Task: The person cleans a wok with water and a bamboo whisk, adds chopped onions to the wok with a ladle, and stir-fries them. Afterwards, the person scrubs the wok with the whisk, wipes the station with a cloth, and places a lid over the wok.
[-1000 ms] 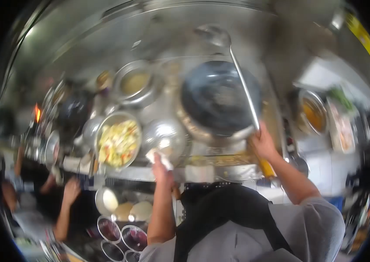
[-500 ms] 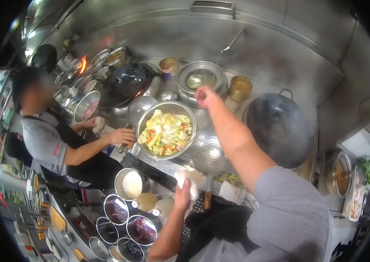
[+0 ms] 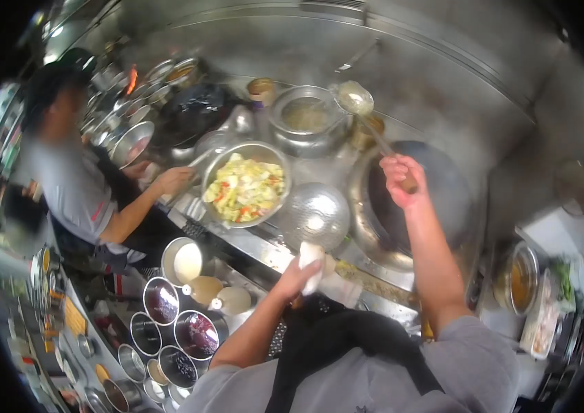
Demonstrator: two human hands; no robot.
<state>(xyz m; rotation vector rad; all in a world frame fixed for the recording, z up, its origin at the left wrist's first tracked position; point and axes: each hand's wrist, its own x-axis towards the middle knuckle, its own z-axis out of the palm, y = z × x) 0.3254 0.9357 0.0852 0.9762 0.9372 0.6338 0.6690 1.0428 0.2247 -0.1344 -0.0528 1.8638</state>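
My right hand (image 3: 403, 180) is wrapped round the wooden handle end of a metal ladle (image 3: 355, 98). The ladle is raised, with its bowl near the right rim of a round metal pot of liquid (image 3: 304, 115). Under and beside that hand is a large dark wok (image 3: 419, 196), hazy with steam. My left hand (image 3: 293, 279) is closed on a folded white cloth (image 3: 311, 261), just in front of a perforated strainer (image 3: 314, 215). Left of the strainer, a metal bowl (image 3: 237, 226) holds chopped cabbage with orange pieces (image 3: 245, 187).
At left, a co-worker (image 3: 75, 186) in a grey shirt holds a utensil beside the bowl. Several metal containers of sauce (image 3: 195, 334) and two squeeze bottles (image 3: 231, 301) stand front left. A tin (image 3: 366, 132) sits behind the wok. Flame (image 3: 132, 79) shows far left.
My right hand has drawn back from the pot towards the wok, lifting the ladle up and right. My left hand still grips the cloth. The view has shifted, and the co-worker's utensil is raised.
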